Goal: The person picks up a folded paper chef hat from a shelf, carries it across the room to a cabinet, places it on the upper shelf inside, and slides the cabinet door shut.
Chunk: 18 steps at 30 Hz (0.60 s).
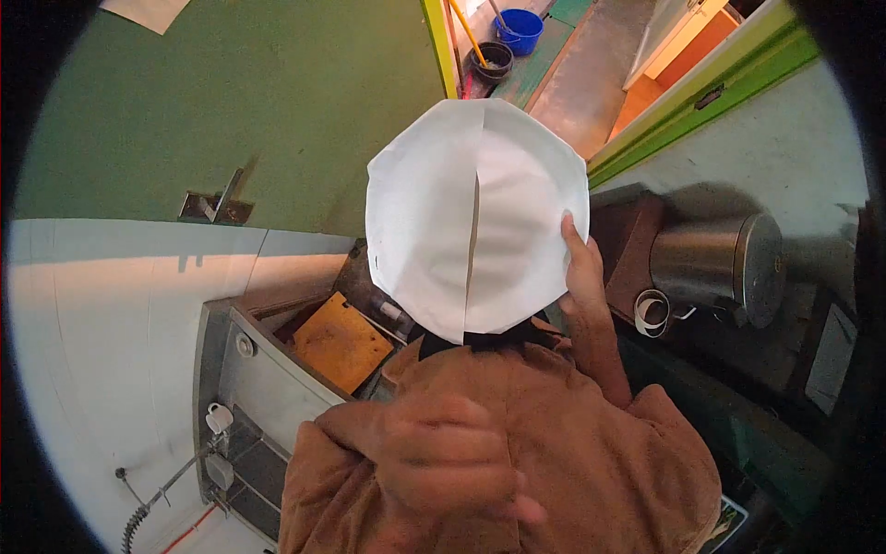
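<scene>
A white, roughly eight-sided plate-like piece [420, 212], perhaps paper, is held out in front of me. A crooked slit or overlapping edge runs down its middle from top to bottom. My right hand [583, 268] is closed on its right rim, with the thumb on the near face and the other fingers mostly hidden behind. In front of my brown shirt [591, 443], my left hand [448, 457] is apart from the white piece. Motion blurs that hand; its fingers look bent, and I cannot make out whether it holds anything.
A green door [305, 111] with a metal handle is at the left. Beyond the doorway stand a blue bucket [520, 33] and a black bucket [492, 61]. A metal pedal bin [701, 261] is on the right. At lower left are a metal sink unit [277, 355] and a white mug [220, 418].
</scene>
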Available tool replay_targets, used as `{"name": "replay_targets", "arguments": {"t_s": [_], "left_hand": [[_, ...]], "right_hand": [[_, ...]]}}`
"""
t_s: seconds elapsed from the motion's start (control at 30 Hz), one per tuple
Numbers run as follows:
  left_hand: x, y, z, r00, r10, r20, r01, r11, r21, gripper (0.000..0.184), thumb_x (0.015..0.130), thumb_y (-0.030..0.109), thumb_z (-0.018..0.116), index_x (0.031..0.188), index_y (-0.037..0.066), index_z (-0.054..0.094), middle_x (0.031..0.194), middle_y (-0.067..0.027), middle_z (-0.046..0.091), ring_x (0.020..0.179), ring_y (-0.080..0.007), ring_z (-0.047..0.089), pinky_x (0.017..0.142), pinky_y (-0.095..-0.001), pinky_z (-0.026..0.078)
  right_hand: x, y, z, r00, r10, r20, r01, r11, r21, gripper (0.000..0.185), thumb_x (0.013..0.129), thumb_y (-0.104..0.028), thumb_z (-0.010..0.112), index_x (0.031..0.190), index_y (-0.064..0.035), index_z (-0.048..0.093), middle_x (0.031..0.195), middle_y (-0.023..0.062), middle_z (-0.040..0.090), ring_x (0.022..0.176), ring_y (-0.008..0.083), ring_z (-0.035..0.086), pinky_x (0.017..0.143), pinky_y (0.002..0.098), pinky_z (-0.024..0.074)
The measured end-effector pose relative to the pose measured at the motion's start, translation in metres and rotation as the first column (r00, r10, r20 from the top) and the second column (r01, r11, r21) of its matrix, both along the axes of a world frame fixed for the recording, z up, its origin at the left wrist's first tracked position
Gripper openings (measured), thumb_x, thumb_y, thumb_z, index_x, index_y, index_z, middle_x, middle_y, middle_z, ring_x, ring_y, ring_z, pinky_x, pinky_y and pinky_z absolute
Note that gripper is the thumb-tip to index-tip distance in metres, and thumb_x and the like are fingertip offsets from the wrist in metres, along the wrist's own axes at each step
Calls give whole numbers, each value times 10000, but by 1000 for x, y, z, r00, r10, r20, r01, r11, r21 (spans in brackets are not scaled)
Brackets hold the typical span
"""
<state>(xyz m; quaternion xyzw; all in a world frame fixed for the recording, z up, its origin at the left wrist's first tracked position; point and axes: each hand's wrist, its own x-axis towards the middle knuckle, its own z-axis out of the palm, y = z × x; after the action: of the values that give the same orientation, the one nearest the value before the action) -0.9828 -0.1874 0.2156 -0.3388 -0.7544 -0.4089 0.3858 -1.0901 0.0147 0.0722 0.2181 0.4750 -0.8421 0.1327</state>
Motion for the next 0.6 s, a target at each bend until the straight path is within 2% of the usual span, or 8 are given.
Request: {"name": "replay_targets", "arguments": {"t_s": [0.07,0.13,0.23,0.27,0.33,0.47,0.57,0.6], "left_hand": [[-29,-31,-13,995,55,84,-69,982,174,274,906,190,670,1119,41,582,958,-60,620,754,-170,575,647,-290,497],[-59,-64,-38,949,85,305,-229,849,476,250,906,156,673,1103,28,588,964,-61,622,766,-164,577,663,-284,498],[-103,-131,-106,785,-210,584,-463,427,776,228,907,158,682,1069,19,603,958,-58,627,822,-141,591,753,-280,500],[-113,-148,-128,780,-217,587,-466,424,777,228,907,158,682,1069,19,603,958,-58,627,822,-141,591,753,-280,500],[-133,-170,-161,580,-568,584,-566,235,790,112,940,91,620,1027,21,613,959,-77,636,831,-174,603,736,-275,502],[-164,-166,-191,380,-720,580,-606,280,744,204,977,193,580,1081,20,608,1036,-85,655,941,-199,617,833,-327,505],[-182,-148,-167,239,-844,481,-599,262,757,525,1012,472,407,1248,22,541,1192,-132,619,1109,-240,594,983,-406,456],[-184,-147,-160,230,-848,477,-606,258,753,525,1012,472,407,1248,22,541,1192,-132,619,1109,-240,594,983,-406,456]], "right_hand": [[-6,-13,4,1000,-21,20,20,999,49,602,985,-379,546,1319,100,402,1180,221,592,1022,273,626,890,391,508],[-14,-26,3,999,-39,32,37,998,49,607,985,-374,546,1323,107,393,1185,227,588,1026,275,627,889,391,508],[-21,-48,8,996,-92,9,91,995,50,623,983,-369,549,1328,120,375,1187,238,585,1034,280,627,888,395,508],[-21,-54,12,993,-117,-22,118,992,53,633,982,-368,552,1331,127,366,1184,242,585,1039,284,627,889,398,508],[-27,-63,12,990,-139,-4,138,985,104,635,982,-362,551,1333,130,357,1182,243,585,1042,289,624,892,406,509],[-29,-68,3,984,-175,22,171,978,119,616,964,-367,580,1335,94,407,1207,205,599,1046,275,633,911,389,506],[-35,-73,3,980,-199,-3,199,974,107,594,966,-356,580,1323,93,426,1193,195,611,1040,269,635,904,386,510],[-35,-72,4,976,-216,21,211,968,133,583,967,-349,579,1318,93,435,1186,191,617,1032,267,638,897,385,513]]}}
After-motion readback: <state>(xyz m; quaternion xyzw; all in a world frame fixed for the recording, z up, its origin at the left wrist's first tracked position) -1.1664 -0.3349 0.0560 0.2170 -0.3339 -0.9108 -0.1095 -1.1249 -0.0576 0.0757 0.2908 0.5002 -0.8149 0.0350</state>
